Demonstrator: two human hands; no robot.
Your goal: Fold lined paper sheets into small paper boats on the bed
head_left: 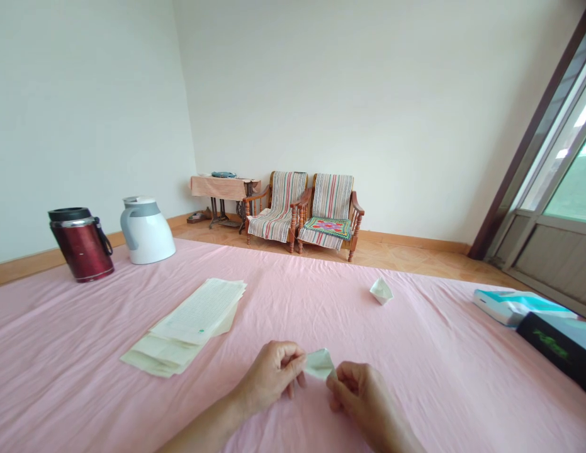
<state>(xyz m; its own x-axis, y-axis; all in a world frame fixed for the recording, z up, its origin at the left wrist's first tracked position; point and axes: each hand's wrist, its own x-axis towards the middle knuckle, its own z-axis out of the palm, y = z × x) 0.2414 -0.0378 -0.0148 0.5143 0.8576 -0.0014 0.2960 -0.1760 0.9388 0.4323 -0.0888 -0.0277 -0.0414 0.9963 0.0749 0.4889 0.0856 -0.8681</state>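
Observation:
A small folded piece of pale green paper [320, 363] is stretched between my two hands, just above the pink cloth [293, 302]. My left hand [274, 371] pinches its left end between thumb and fingers. At the opposite end, my right hand [361, 396] grips the lower right corner. The paper rises to a point in the middle, and its ends are partly hidden by my fingers. Farther off to the right sits a folded paper boat [381, 291]. A fanned stack of printed paper sheets [193, 321] lies left of my hands.
A dark red flask [82, 245] and a white jug with a grey handle [148, 233] stand at the far left. At the right edge are a blue-and-white packet [514, 305] and a black item [552, 346]. Two wooden armchairs [330, 214] stand beyond the cloth.

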